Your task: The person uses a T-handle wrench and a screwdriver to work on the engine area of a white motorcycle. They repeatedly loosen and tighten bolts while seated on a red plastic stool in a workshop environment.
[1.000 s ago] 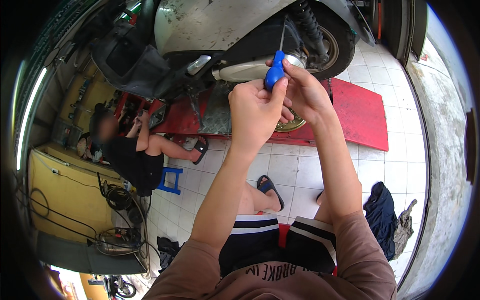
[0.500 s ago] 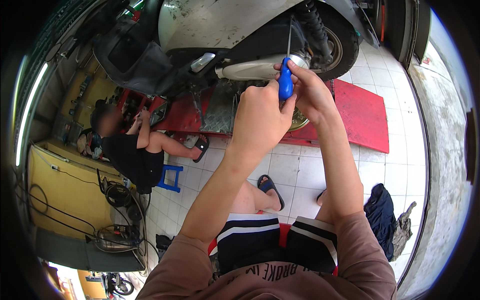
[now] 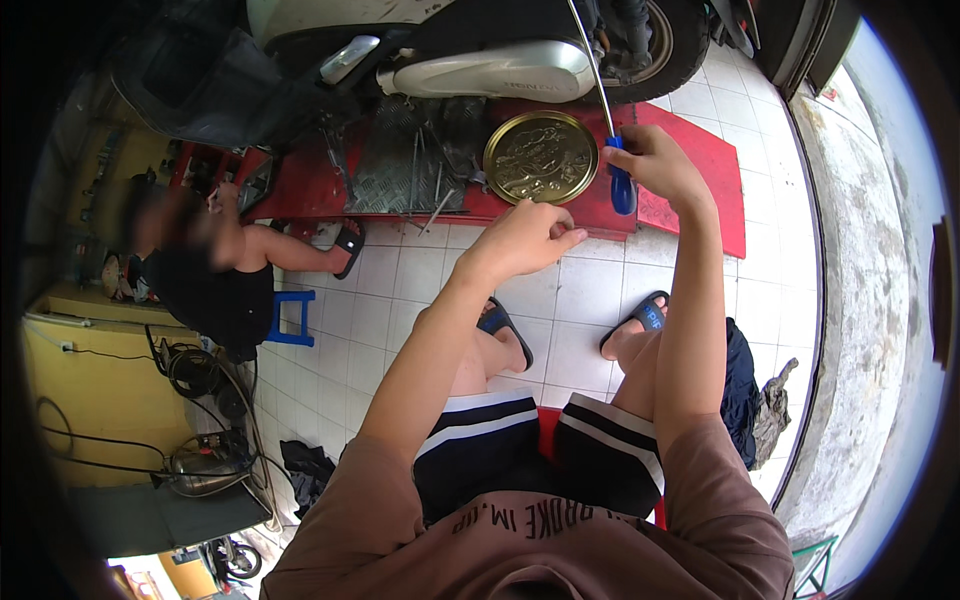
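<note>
Between the thumb and fingers of my right hand [image 3: 655, 168] is a long screwdriver [image 3: 622, 188]. Its blue handle hangs below the fingers, and its thin metal shaft slants up past the scooter [image 3: 490, 72] to the top edge of the view. My left hand [image 3: 522, 240] is just in front of a round, gold-coloured embossed tray [image 3: 540, 158]. Its fingers are curled inward and the thumb points right; whatever they may hold is hidden. The tray rests on a red lift platform [image 3: 690, 190] under the scooter, left of the screwdriver handle.
Several long metal tools [image 3: 432, 180] lie on the platform's tread plate, one jutting over the front edge. At left a co-worker [image 3: 205, 270] sits on a blue stool [image 3: 292, 318]. Hoses and an air compressor [image 3: 205, 462] stand lower left; dark cloth [image 3: 740, 395] lies right of my legs.
My hands have moved apart; the left came down and away from the screwdriver, uncovering the tray. The right moved to the right with the screwdriver. The view has tilted downward.
</note>
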The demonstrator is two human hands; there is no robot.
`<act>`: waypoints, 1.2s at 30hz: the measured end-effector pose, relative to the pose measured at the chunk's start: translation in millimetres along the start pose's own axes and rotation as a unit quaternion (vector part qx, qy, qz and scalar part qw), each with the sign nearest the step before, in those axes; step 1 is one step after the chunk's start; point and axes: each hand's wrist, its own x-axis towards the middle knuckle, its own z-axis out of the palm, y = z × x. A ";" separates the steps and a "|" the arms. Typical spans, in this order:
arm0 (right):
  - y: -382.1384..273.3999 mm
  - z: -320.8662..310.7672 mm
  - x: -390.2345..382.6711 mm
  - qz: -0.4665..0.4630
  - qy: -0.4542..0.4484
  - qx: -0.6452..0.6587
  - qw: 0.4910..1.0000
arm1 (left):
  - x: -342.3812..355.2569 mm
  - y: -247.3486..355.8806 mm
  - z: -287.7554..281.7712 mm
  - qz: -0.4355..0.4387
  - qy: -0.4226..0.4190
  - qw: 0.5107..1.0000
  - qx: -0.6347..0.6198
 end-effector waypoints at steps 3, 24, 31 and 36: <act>59.7 -2.0 0.0 0.113 -0.033 -0.054 0.992 | 45.8 -62.4 27.8 -0.084 -0.196 0.967 0.140; 97.0 -4.0 6.5 0.263 -0.042 -0.182 0.947 | 252.0 -139.4 123.3 0.025 0.312 0.947 0.072; 102.3 -1.4 3.7 0.256 -0.148 -0.072 0.953 | 166.6 -106.3 85.7 -0.052 0.219 0.912 -0.343; 86.7 11.3 3.0 0.050 -0.070 -0.219 0.972 | 96.4 -114.3 46.2 -0.061 0.200 0.837 -0.505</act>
